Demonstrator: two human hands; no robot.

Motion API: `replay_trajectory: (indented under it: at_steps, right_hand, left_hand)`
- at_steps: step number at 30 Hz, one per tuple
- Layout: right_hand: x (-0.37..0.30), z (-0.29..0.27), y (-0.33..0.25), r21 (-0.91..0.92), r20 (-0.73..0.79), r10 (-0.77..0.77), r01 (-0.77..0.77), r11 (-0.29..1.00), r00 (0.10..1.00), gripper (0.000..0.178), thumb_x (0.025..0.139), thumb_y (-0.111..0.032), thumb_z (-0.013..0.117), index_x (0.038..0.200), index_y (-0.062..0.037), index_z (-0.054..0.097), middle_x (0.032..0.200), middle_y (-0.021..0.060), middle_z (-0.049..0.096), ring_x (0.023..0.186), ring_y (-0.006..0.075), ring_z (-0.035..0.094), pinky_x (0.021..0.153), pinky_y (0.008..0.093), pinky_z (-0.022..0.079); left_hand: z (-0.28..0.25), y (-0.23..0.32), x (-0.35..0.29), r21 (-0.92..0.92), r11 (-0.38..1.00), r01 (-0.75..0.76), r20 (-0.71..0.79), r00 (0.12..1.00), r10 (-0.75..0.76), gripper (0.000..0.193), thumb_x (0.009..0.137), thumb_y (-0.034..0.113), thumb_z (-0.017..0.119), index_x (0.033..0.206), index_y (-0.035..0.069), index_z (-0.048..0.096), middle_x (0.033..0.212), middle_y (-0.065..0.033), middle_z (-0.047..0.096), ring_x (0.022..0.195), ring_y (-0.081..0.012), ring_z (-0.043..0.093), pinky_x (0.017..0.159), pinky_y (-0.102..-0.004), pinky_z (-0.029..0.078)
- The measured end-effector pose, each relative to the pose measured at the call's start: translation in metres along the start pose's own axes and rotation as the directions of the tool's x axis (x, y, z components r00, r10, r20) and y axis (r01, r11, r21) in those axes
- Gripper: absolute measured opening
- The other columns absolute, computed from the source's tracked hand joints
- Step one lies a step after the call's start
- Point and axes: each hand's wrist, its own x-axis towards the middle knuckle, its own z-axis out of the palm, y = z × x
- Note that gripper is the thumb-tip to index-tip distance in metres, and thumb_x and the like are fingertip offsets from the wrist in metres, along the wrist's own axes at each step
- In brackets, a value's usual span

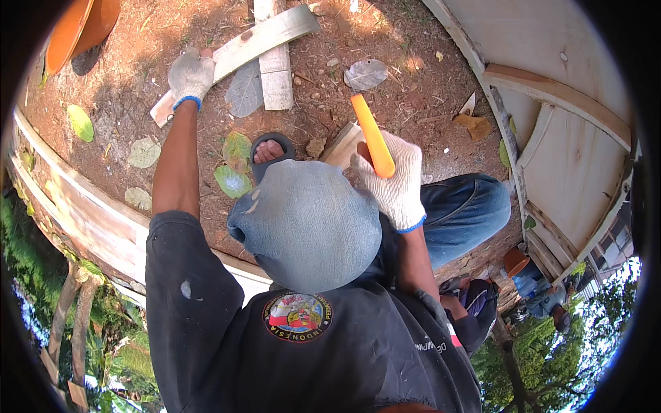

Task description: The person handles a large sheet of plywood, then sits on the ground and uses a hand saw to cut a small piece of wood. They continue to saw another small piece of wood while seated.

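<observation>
My left hand (pixel 191 77), in a pale knit glove with a blue cuff, is closed over the edge of a long wooden board (pixel 256 45). The board lies at a slant across another plank (pixel 276 77) on the ground. My right hand (pixel 397 180), gloved the same way, is closed around a tool with an orange handle (pixel 372 134). The tool's thin far end points away from me, and its kind is unclear. A short wooden piece (pixel 342 146) shows beside the right hand, partly hidden by my denim-covered knee (pixel 306 224).
Dry leaves (pixel 365 74) are scattered on the brown soil. An orange bucket-like container (pixel 82 31) is at the far left. Pale framed panels (pixel 575 124) curve along the right, with a low wooden edge (pixel 82 206) at left. Another person (pixel 547 299) is at the lower right.
</observation>
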Motion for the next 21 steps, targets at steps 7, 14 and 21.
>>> replay_trajectory:
  at_steps: [7,14,21]
  right_hand:
    - [0.003,0.007,0.024,0.136,-0.111,-0.086,0.101,0.986,0.99,0.029,0.077,-0.028,0.078,0.087,-0.0043,0.066,0.07,0.0116,0.061,0.061,0.0304,0.06,0.061,0.0386,0.05]
    - [-0.102,-0.041,0.007,0.152,0.054,0.074,-0.082,0.985,0.996,0.02,0.068,-0.018,0.076,0.075,-0.0062,0.062,0.066,0.0062,0.059,0.058,0.024,0.061,0.057,0.034,0.046]
    - [0.03,0.021,0.012,0.142,-0.148,-0.036,0.057,0.988,0.988,0.024,0.077,-0.018,0.077,0.083,0.0007,0.063,0.072,0.012,0.059,0.063,0.0237,0.059,0.064,0.0377,0.049]
  left_hand:
    - [0.003,0.006,0.004,0.022,0.996,-0.083,0.03,0.996,0.082,0.046,0.095,0.044,0.051,0.102,0.005,0.074,0.101,-0.027,0.072,0.102,-0.0432,0.069,0.092,-0.0519,0.052]
    - [-0.016,0.002,-0.012,0.025,1.0,0.017,0.04,0.999,-0.018,0.051,0.095,0.045,0.047,0.1,0.0,0.071,0.104,-0.0302,0.069,0.104,-0.0467,0.066,0.093,-0.0528,0.05]
    - [0.007,0.009,0.012,-0.01,0.997,-0.072,-0.014,0.997,0.072,0.052,0.092,0.047,0.048,0.094,0.002,0.073,0.099,-0.0282,0.071,0.1,-0.0456,0.068,0.092,-0.0519,0.051]
